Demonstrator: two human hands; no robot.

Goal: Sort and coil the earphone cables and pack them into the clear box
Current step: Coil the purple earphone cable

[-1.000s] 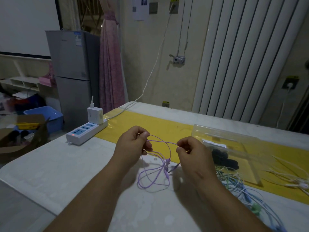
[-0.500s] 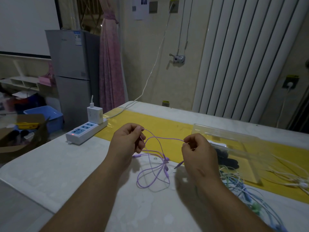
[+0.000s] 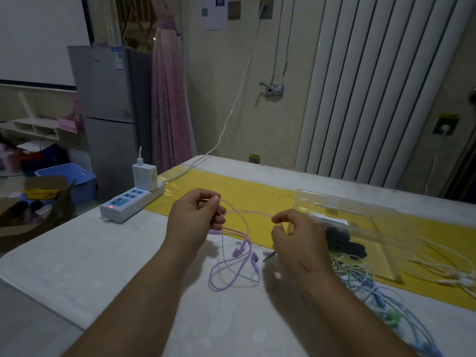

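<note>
The left hand [image 3: 195,217] pinches the thin purple earphone cable [image 3: 231,275] between thumb and forefinger, other fingers curled; the right hand [image 3: 296,235] pinches it likewise, a short span stretched between them; the rest (earbuds included) droops in loops onto the white table [image 3: 103,253], left of the clear plastic box [image 3: 360,217].

We are losing the purple earphone cable [image 3: 231,274] where it is slipping inside the curled fingers of the left hand [image 3: 195,217] and the right hand [image 3: 296,240]. The strand between them is blurring into a faint line. At three o'clock from the right hand, a black bundle [image 3: 342,238] in the clear box [image 3: 360,210] is hiding partly behind that hand. At five o'clock the blue and green cables [image 3: 373,287] are running off the bottom edge. The white cables [image 3: 443,269] are running off the right edge.
</note>
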